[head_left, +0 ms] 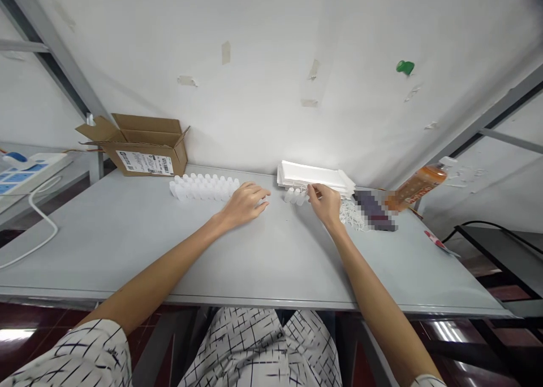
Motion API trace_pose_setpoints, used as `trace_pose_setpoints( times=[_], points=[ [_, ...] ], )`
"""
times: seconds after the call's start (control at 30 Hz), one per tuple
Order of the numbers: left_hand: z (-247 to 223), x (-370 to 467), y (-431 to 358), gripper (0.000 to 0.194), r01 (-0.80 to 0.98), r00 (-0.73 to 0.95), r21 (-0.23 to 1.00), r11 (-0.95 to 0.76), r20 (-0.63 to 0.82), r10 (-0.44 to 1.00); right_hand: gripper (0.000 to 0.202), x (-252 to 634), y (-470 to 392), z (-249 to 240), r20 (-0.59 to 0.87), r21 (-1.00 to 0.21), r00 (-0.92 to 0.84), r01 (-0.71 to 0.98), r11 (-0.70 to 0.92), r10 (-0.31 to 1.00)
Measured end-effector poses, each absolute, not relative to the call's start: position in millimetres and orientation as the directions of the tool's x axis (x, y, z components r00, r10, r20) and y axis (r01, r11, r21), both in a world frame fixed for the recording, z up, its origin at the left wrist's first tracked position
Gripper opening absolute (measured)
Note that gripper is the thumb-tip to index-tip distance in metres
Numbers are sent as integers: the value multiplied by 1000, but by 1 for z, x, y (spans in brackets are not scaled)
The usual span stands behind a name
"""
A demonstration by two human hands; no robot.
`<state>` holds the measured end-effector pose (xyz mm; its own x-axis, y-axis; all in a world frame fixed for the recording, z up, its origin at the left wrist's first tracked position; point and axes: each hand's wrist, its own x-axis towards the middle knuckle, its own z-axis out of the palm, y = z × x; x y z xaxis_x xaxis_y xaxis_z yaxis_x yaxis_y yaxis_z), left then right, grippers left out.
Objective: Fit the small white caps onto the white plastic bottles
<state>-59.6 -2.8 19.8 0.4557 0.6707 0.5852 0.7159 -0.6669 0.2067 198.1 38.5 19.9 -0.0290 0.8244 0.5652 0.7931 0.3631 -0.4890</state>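
Observation:
Several small, whitish translucent bottles or caps (pixel 199 188) stand in close rows at the left of the tabletop. My left hand (pixel 246 203) is beside the right end of these rows, its fingers apart and nothing seen between them. A small group of similar pieces (pixel 294 196) stands further right. Against that group is my right hand (pixel 326 202), thumb and fingertips pinched together; what they hold, if anything, is too small to make out. A loose pile of tiny white parts (pixel 354 214) lies just right of my right wrist.
Behind my right hand lies a stack of flat white trays or sheets (pixel 316 175). An open cardboard box (pixel 144 149) stands at the back left. To the right are a blurred dark object (pixel 375 210) and an orange drink bottle (pixel 418 186). The grey table (pixel 271 262) meets a wall.

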Motion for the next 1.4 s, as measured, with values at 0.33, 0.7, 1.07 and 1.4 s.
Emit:
trace_pose_setpoints(
  times=[0.33, 0.7, 1.07, 1.4],
  points=[
    [9, -63, 7, 18, 656, 291, 514, -552, 503, 814, 33, 249, 40, 42, 631, -588, 198, 752, 296, 751],
    [-9, -54, 8, 21, 605, 271, 610, -512, 447, 852, 18, 303, 35, 53, 462, -419, 96, 900, 122, 882],
    [-7, -52, 3, 25, 661, 318, 559, -501, 396, 861, 14, 328, 37, 47, 107, -345, 114, 936, -70, 988],
    [-5, -49, 3, 26, 674, 340, 534, -510, 389, 856, 16, 321, 35, 45, 90, -321, 79, 946, -46, 993]
  ],
)
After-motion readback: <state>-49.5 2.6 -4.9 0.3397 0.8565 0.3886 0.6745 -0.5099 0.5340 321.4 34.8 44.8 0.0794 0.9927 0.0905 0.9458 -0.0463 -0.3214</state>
